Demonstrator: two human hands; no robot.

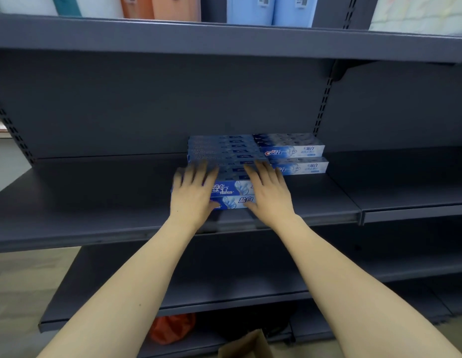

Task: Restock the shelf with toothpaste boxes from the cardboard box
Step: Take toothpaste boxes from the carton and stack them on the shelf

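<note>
Hands flat on near stack [232, 196] of toothpaste boxes on shelf [95, 202], left hand [192, 195] and right hand [270, 193] apart, fingers straight. Risk: uneven push skews stack, knocks right stack [292, 153]. Cardboard box [246, 344] below.

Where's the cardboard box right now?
Only a corner of the cardboard box shows in the head view, at the bottom edge near the centre, below the lowest shelf and between the forearms, just right of an orange bag.
</note>
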